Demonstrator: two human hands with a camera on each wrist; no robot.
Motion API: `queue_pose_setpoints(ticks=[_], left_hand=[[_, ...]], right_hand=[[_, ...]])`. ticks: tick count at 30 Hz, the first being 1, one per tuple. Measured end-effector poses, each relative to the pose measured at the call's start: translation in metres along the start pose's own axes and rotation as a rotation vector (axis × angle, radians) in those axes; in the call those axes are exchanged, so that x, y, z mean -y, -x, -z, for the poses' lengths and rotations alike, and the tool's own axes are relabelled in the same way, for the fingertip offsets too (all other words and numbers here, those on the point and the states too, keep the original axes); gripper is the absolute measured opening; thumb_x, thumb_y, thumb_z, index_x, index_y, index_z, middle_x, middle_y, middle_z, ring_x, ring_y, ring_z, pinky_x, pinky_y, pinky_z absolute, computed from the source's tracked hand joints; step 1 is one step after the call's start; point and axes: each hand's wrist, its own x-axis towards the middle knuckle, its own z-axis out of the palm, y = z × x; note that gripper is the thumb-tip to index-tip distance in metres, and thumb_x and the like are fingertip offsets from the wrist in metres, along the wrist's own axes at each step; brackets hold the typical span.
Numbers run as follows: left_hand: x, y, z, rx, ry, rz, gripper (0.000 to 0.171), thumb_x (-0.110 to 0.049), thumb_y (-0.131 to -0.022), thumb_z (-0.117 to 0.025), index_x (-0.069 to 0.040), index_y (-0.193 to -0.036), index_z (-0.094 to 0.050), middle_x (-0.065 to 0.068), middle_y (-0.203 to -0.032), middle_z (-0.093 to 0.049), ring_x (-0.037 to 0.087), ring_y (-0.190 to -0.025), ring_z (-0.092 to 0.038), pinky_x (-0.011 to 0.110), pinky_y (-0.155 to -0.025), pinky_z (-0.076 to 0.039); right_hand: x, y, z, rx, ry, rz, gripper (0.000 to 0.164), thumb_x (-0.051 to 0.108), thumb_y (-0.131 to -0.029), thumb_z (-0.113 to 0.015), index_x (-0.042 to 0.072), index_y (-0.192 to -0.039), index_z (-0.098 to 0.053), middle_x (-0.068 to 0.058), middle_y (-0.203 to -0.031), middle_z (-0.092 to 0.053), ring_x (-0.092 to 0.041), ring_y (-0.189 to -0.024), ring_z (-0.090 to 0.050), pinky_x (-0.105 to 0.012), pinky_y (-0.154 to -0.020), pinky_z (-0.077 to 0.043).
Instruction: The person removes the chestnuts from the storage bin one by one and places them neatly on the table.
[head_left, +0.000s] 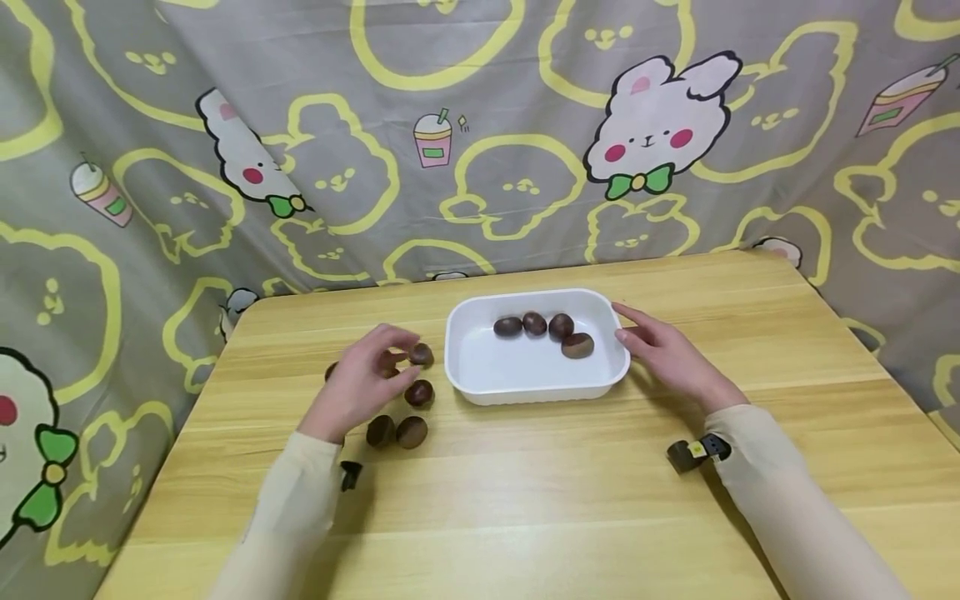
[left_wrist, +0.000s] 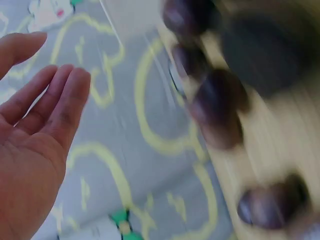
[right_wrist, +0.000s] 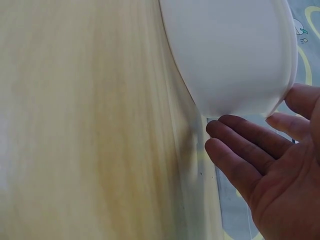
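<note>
A white rectangular tray [head_left: 517, 385] stands on the table with several brown chestnuts [head_left: 534, 323] inside, grouped toward its back and right. To its left, more loose chestnuts [head_left: 412, 432] lie on the wood, some partly hidden by my left hand. That left hand [head_left: 352, 387] hovers over them, thumb and fingers apart, and its palm [left_wrist: 37, 160] has nothing in it in the left wrist view. My right hand [head_left: 670, 357] is at the tray's right end. Its thumb and index finger touch the tray near the rim, while the other fingers [right_wrist: 240, 165] extend loosely beside the wall.
The wooden table [head_left: 525, 500] runs back to a grey patterned cloth [head_left: 480, 125] hanging behind it and at the left. A small dark camera [head_left: 697, 450] sits on my right wrist. The loose chestnuts in the left wrist view are blurred.
</note>
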Motion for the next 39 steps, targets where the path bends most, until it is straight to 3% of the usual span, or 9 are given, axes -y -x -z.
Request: queue_pose_setpoints(ticks=[4, 9, 14, 18, 25, 33, 39], left_hand=[[-0.015, -0.026, -0.025, 0.033, 0.065, -0.055, 0.03, -0.001, -0.086, -0.074, -0.002, -0.115, -0.064, 0.007, -0.11, -0.06, 0.026, -0.105, -0.062, 0.034, -0.092, -0.051], [-0.024, -0.055, -0.05, 0.09, 0.06, -0.118, 0.03, -0.005, -0.088, -0.073, -0.001, -0.116, -0.064, 0.007, -0.113, -0.061, 0.025, -0.107, -0.062, 0.027, -0.093, -0.05], [-0.02, -0.081, -0.06, 0.161, 0.01, -0.151, 0.035, -0.006, -0.087, -0.074, 0.001, -0.119, -0.062, 0.012, -0.116, -0.061, 0.028, -0.112, -0.059, 0.027, -0.097, -0.046], [-0.017, -0.098, -0.065, 0.218, -0.06, -0.115, 0.039, -0.008, -0.087, -0.074, 0.003, -0.123, -0.061, 0.014, -0.119, -0.061, 0.03, -0.113, -0.058, 0.031, -0.098, -0.045], [-0.014, -0.114, -0.08, 0.267, -0.154, -0.04, 0.044, -0.012, -0.088, -0.074, 0.004, -0.127, -0.059, 0.014, -0.125, -0.061, 0.028, -0.114, -0.058, 0.034, -0.099, -0.045], [-0.012, -0.119, -0.094, 0.234, -0.247, 0.05, 0.04, -0.014, -0.088, -0.075, -0.001, -0.124, -0.064, 0.012, -0.121, -0.063, 0.027, -0.113, -0.058, 0.035, -0.098, -0.045], [-0.009, -0.123, -0.103, 0.248, -0.386, 0.008, 0.036, -0.015, -0.085, -0.078, -0.002, -0.116, -0.066, 0.011, -0.118, -0.063, 0.025, -0.111, -0.058, 0.033, -0.101, -0.042]], right_hand=[[-0.001, 0.0, 0.0, -0.006, -0.005, 0.01, 0.059, 0.039, -0.104, -0.048, 0.014, -0.155, -0.032, -0.027, -0.131, -0.056, -0.039, -0.121, -0.053, -0.056, -0.108, -0.03], [0.0, 0.002, 0.0, -0.007, -0.016, 0.012, 0.059, 0.038, -0.104, -0.048, 0.014, -0.155, -0.031, -0.027, -0.129, -0.057, -0.039, -0.119, -0.054, -0.056, -0.108, -0.03], [0.005, 0.001, 0.0, -0.001, -0.036, 0.015, 0.058, 0.035, -0.104, -0.049, 0.014, -0.155, -0.031, -0.028, -0.13, -0.056, -0.039, -0.121, -0.053, -0.056, -0.109, -0.029], [0.005, 0.001, 0.0, -0.003, -0.026, 0.005, 0.058, 0.036, -0.104, -0.048, 0.014, -0.155, -0.031, -0.028, -0.128, -0.057, -0.039, -0.119, -0.054, -0.057, -0.108, -0.03], [0.002, 0.001, -0.001, -0.002, -0.016, -0.002, 0.059, 0.038, -0.104, -0.048, 0.013, -0.155, -0.03, -0.027, -0.13, -0.056, -0.04, -0.119, -0.054, -0.057, -0.108, -0.03], [0.0, 0.002, -0.001, -0.003, -0.021, 0.005, 0.059, 0.039, -0.104, -0.047, 0.014, -0.155, -0.031, -0.027, -0.131, -0.055, -0.039, -0.121, -0.053, -0.057, -0.108, -0.03], [0.002, 0.002, 0.0, -0.003, -0.023, 0.016, 0.058, 0.036, -0.105, -0.047, 0.014, -0.155, -0.03, -0.027, -0.128, -0.057, -0.039, -0.118, -0.055, -0.057, -0.108, -0.03]])
